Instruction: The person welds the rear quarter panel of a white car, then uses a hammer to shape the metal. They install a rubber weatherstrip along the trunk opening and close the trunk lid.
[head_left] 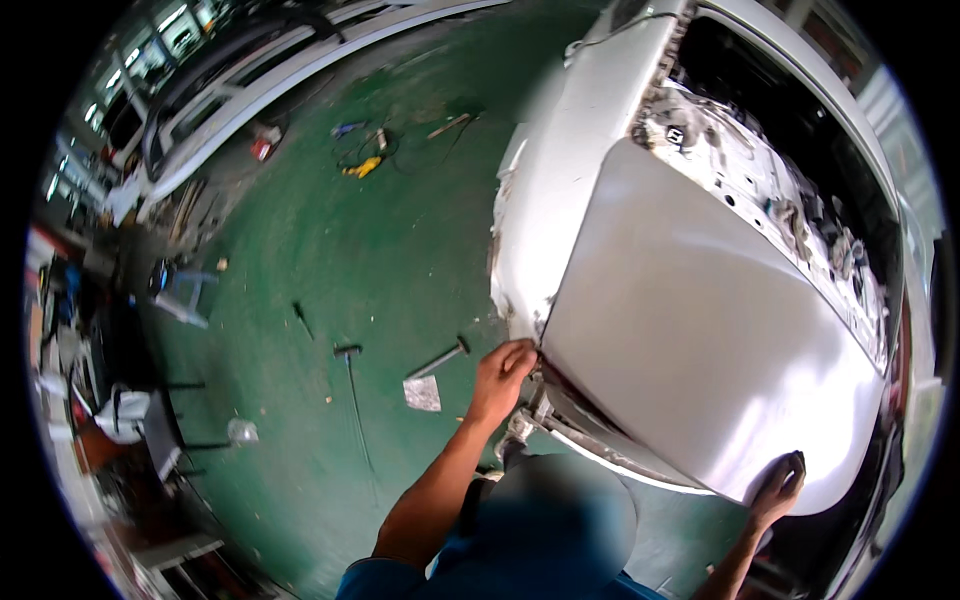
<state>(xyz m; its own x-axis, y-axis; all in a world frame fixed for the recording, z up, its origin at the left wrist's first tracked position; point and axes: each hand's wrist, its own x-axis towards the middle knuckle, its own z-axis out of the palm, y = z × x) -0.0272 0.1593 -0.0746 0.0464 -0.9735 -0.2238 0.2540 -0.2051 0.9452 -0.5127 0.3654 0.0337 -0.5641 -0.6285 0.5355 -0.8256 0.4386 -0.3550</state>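
Observation:
A large silver car lid (690, 310) lies over the end of a white car body (560, 220); whether it is a trunk lid or a hood cannot be told. At its near left corner, the bent fingers of my left hand (503, 378) close on the edge beside the body gap, their tips partly hidden. Farther right, my right hand (776, 492) grips the near edge, with fingers together on the upper face. Below the lid's near left edge, a pale curved bumper beam (600, 455) is exposed.
On the green floor (270, 390) lie a hammer (437, 358), a long-handled tool (349, 385), a dark slim tool (303, 320) and a yellow power tool (362, 168). A small stool (183, 292) and a chair (160, 435) stand left. A long white frame (260, 105) runs across the far left.

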